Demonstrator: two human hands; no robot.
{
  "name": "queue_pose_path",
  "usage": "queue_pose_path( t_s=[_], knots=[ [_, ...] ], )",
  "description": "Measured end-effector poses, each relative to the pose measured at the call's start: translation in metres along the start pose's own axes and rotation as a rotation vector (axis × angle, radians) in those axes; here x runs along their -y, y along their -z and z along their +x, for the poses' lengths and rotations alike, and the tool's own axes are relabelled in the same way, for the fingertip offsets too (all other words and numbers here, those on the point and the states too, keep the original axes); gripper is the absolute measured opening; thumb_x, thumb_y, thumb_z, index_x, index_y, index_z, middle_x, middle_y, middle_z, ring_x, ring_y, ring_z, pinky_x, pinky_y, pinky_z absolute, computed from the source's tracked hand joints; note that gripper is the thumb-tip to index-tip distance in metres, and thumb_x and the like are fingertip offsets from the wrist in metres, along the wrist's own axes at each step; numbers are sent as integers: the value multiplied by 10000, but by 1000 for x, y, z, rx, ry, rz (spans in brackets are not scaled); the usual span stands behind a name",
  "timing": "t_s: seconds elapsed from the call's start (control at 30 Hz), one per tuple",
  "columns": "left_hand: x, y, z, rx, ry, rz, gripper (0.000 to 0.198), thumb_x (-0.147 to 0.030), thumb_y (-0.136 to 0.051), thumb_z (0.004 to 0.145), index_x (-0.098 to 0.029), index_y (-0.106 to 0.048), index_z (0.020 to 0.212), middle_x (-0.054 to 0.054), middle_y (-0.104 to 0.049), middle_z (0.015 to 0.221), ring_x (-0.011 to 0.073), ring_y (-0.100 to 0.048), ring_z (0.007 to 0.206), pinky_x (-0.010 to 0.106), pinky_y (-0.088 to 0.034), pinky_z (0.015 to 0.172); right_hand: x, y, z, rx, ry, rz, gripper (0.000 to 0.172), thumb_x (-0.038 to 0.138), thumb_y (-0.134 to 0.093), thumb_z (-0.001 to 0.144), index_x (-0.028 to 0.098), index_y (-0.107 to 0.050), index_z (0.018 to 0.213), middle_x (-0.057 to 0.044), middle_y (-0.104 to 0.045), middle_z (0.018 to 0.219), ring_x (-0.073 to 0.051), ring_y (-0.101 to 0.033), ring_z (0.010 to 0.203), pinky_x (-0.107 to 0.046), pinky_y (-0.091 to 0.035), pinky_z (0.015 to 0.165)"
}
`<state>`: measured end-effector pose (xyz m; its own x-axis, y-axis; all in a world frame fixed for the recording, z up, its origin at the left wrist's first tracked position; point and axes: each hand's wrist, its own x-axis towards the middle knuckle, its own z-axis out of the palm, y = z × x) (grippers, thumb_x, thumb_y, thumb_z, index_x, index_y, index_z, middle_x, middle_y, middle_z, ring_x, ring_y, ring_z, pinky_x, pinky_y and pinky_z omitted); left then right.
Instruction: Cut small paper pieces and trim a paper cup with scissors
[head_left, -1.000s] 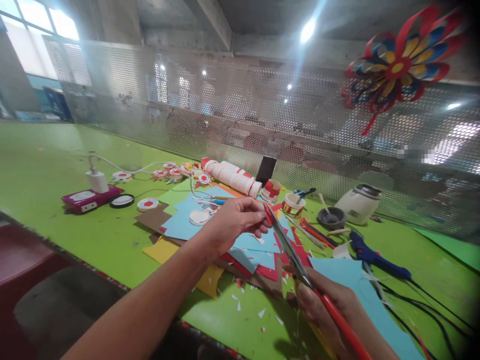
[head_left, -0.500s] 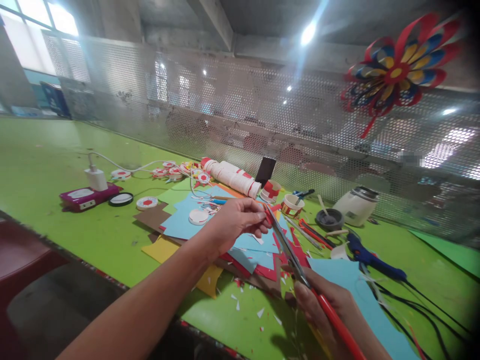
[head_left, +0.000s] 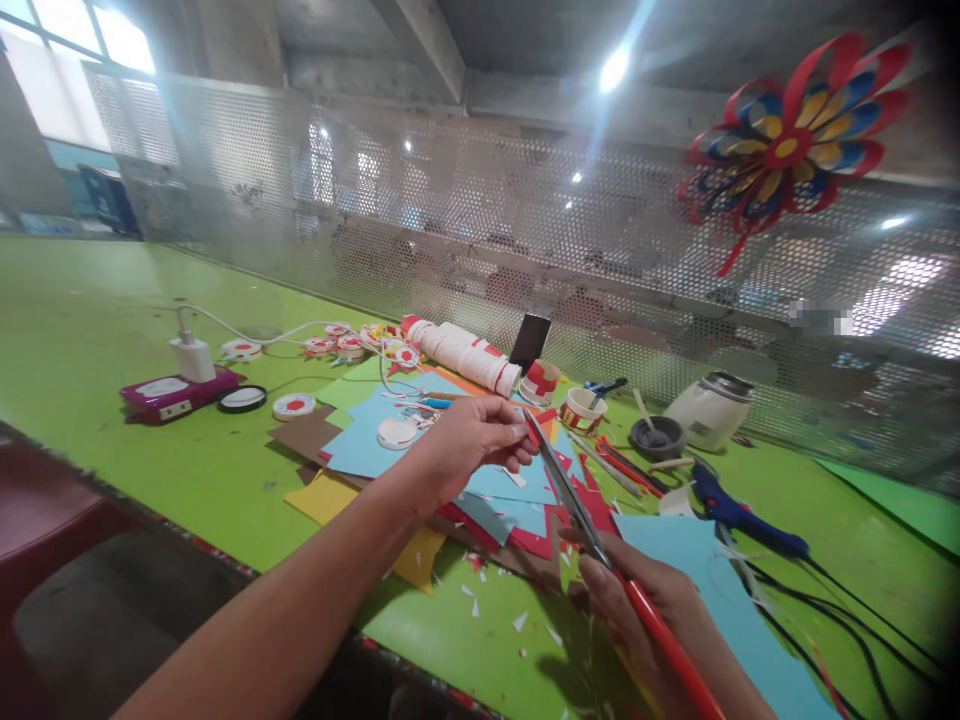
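**The scissors [head_left: 564,486] meet a red strip [head_left: 533,430]**

The left hand [head_left: 486,445] pinches the red strip between thumb and fingers, above the pile of coloured paper [head_left: 360,455] on the green table [head_left: 240,480]. The right hand [head_left: 637,600] is wrapped around the red handles of the scissors, whose tips are at the strip; whether the blades are parted is too fine to tell.

On the pile, near the left wrist, lies a white disc [head_left: 397,432]. Small scraps [head_left: 520,621] are strewn on the table below the hands. Behind the left hand lies a long white roll [head_left: 465,357], with a red-and-white cup [head_left: 539,382] just beside its near end.

To the right, a blue glue gun [head_left: 746,520] lies near a dark bowl [head_left: 658,437] and a white jar [head_left: 705,412]. Well to the left, a white charger [head_left: 193,361] sits on a purple power strip [head_left: 169,398].

A perforated screen [head_left: 465,210] stands behind the table; a paper flower [head_left: 787,148] shows at upper right.
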<state>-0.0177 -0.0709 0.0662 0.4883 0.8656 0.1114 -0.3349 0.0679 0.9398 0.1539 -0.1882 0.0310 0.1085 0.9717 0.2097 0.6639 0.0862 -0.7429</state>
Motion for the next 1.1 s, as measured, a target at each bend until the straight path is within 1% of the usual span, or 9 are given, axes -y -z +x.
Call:
queue_pose_path(
  t_s=[0.1,0.23,0.37,0.47,0.57,0.7,0.87,1.0,1.1],
  knots=[
    [1,1,1,1,5,8,62,-81,-574,756,-89,-544,701,50,-613,615,104,-572,538,233,-428,537,1,-1,1,-7,31,-18,486,576,-473,796,186,-726,940,5,-588,533,-149,-500,441,-236,-379,414],
    [1,1,2,2,15,8,78,-82,-583,753,-87,-549,683,60,-623,640,100,-569,547,233,-424,541,0,-2,2,-29,81,-24,419,536,-490,806,202,-736,864,2,-629,565,-183,-593,533,-240,-450,488],
    [1,1,2,-12,20,7,83,-80,-585,756,-92,-547,683,63,-629,649,111,-586,568,243,-434,556,-1,-1,3,-33,31,24,446,567,-511,786,190,-728,885,3,-587,540,-185,-576,532,-257,-481,520],
    [1,1,2,6,11,0,85,-99,-598,756,-98,-546,689,62,-632,658,132,-612,608,263,-452,594,-1,2,5,-11,5,60,452,566,-518,789,177,-724,890,21,-513,492,-148,-490,456,-244,-441,468],
    [3,1,2,33,-3,10,91,-116,-611,755,-100,-548,693,67,-643,676,130,-613,626,268,-453,615,-1,7,9,-32,16,46,454,558,-510,805,165,-716,900,24,-480,491,-132,-440,439,-232,-375,420],
    [4,1,2,38,-7,30,95,-114,-620,745,-105,-544,691,68,-650,680,114,-599,621,252,-434,602,-2,11,11,-50,26,51,458,542,-494,827,147,-697,936,24,-503,492,-136,-453,439,-241,-372,429],
    [6,2,4,39,16,-7,96,-90,-626,724,-104,-538,688,63,-651,680,118,-610,625,242,-416,581,1,9,9,-27,30,111,413,525,-503,828,153,-681,802,33,-485,481,-127,-446,441,-243,-354,439],
    [8,1,4,52,0,-57,79,-109,-620,730,-96,-553,688,57,-642,682,118,-609,628,242,-415,586,3,7,7,9,28,156,433,542,-480,825,149,-661,822,30,-496,497,-132,-468,444,-253,-371,457],
    [11,0,3,70,-25,-71,73,-104,-620,722,-94,-558,684,60,-642,698,112,-598,624,249,-416,600,4,7,6,3,29,144,391,515,-493,820,160,-650,776,39,-480,491,-133,-465,449,-254,-356,460]
  ],
)
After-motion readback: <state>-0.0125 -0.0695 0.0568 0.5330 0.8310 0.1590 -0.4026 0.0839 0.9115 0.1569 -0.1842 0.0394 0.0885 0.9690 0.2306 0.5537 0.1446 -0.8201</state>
